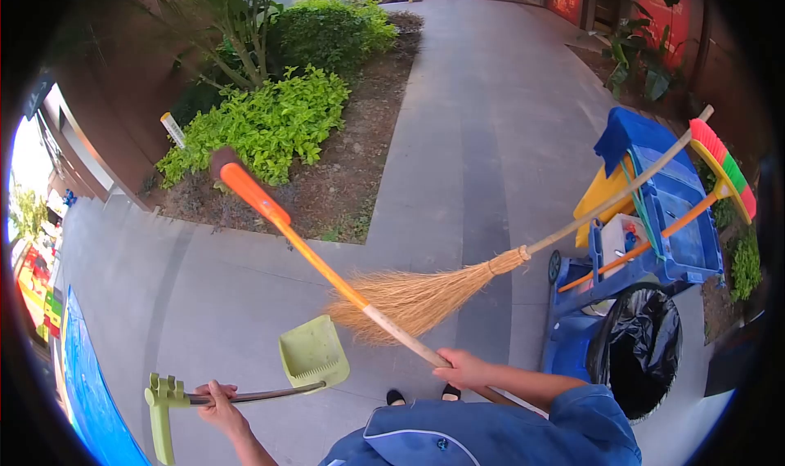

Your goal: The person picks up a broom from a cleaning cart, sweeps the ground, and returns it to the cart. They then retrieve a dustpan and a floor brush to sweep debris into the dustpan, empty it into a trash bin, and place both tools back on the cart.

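Note:
My left hand (221, 405) is closed around the metal pole of a green dustpan (312, 351), whose green handle end sticks out to the left and whose pan hangs near the ground. My right hand (462, 369) grips a long wooden stick (401, 335) with an orange section and a dark tip, pointing up and to the left. Behind that stick lies a straw broom (433, 290), its bristles toward the middle and its pole leaning up to the right against the blue cleaning cart (675, 212).
On the right, the cart carries a black-lined bin (642, 351) and a broom with a red, green and yellow head (726, 172). Green bushes (270, 118) grow in a soil bed ahead left. A blue sheet (94, 392) is at the lower left. Grey pavement (482, 98) runs ahead.

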Motion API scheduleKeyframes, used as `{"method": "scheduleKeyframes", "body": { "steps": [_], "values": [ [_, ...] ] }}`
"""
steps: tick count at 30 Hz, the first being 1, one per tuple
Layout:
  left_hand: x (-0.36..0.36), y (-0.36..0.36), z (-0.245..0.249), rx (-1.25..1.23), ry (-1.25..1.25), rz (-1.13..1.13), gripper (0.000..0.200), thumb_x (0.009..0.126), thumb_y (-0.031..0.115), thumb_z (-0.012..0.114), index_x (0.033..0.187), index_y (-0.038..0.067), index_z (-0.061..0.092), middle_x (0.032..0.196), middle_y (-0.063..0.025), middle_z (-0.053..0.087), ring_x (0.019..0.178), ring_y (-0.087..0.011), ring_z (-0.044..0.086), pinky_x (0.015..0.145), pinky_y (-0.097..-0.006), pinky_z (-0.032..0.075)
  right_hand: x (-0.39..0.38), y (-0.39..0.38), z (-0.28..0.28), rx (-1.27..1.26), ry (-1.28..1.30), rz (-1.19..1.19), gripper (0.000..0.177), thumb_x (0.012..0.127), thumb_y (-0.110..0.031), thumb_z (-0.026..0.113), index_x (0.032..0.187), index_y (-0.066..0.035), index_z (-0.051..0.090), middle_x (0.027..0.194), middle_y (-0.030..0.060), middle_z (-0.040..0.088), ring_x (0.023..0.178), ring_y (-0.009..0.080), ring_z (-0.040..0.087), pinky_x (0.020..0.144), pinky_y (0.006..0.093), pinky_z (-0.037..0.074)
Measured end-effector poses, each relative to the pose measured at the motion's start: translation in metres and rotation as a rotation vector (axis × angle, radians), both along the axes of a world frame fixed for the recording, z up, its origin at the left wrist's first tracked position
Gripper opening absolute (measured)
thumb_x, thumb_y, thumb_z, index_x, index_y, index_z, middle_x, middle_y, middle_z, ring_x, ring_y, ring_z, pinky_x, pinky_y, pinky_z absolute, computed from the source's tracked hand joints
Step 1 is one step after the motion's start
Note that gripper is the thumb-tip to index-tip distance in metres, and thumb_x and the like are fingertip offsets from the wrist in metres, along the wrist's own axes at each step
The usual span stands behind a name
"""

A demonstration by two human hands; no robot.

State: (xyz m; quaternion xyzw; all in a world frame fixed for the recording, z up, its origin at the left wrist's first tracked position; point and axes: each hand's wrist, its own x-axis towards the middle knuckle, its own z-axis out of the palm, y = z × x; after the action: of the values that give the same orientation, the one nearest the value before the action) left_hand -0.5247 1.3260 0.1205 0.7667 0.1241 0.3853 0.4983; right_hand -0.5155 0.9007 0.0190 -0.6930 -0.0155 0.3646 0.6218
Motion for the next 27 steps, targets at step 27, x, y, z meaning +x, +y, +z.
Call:
{"method": "scheduleKeyframes", "body": {
  "steps": [27],
  "values": [
    [0.336,0.155,-0.024,-0.100,-0.045,-0.311,0.029,0.088,0.019,0.061,0.073,0.005,0.041,0.057,-0.0043,0.044,0.050,-0.0128,0.045,0.055,-0.0280,0.046,0.328,-0.009,-0.025,0.176,0.318,-0.928,0.015,0.086,-0.009,0.051,0.073,-0.003,0.046,0.055,0.0033,0.044,0.039,0.0101,0.041,0.034,0.0256,0.033]
  ]
}}
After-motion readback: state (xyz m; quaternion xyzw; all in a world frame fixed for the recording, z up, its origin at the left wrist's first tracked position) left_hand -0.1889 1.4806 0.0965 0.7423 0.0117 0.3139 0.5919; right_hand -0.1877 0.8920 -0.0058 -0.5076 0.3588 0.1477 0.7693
